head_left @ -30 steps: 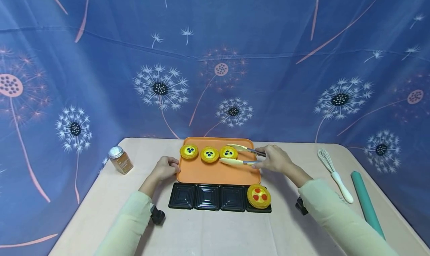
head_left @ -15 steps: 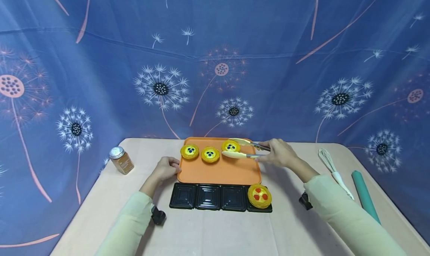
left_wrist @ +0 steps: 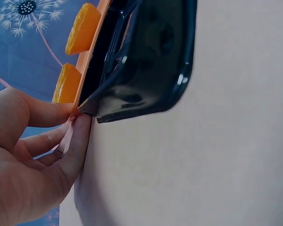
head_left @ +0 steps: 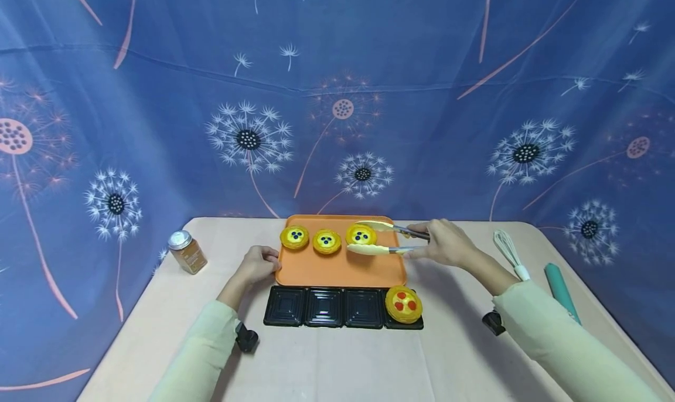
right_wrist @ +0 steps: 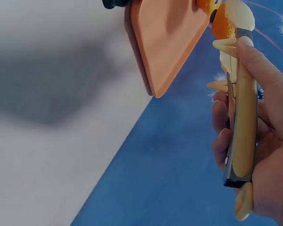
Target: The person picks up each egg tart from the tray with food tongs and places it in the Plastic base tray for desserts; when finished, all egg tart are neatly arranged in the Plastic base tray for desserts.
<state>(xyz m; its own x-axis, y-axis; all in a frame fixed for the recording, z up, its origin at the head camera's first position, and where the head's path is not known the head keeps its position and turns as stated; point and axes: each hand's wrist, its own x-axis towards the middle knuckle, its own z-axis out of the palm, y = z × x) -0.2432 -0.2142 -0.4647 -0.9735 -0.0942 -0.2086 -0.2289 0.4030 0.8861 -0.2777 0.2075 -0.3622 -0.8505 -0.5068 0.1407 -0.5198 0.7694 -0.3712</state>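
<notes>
My left hand [head_left: 256,265] pinches the left edge of an orange tray [head_left: 337,273]; the left wrist view shows thumb and fingers on its rim. My right hand [head_left: 445,242] grips tongs [head_left: 403,231] with pale cream tips and metal arms. The tongs hold a yellow toy tart [head_left: 361,235] with blue berries between their tips, above the tray, with a shadow below it. Two similar tarts, a left one [head_left: 294,237] and a middle one [head_left: 326,241], sit on the tray. In the right wrist view, fingers wrap the tongs' cream-and-metal handle [right_wrist: 245,122].
A black tray of square compartments [head_left: 324,307] lies in front of the orange tray. A tart with red pieces [head_left: 404,305] sits in its rightmost compartment. A spice jar [head_left: 187,252] stands at left. At right lie a whisk [head_left: 508,249] and a green roll [head_left: 562,293], partly behind the right sleeve.
The right hand and tongs have moved right and slightly up, lifting the tart off the tray. My left hand stays at the tray's edge.
</notes>
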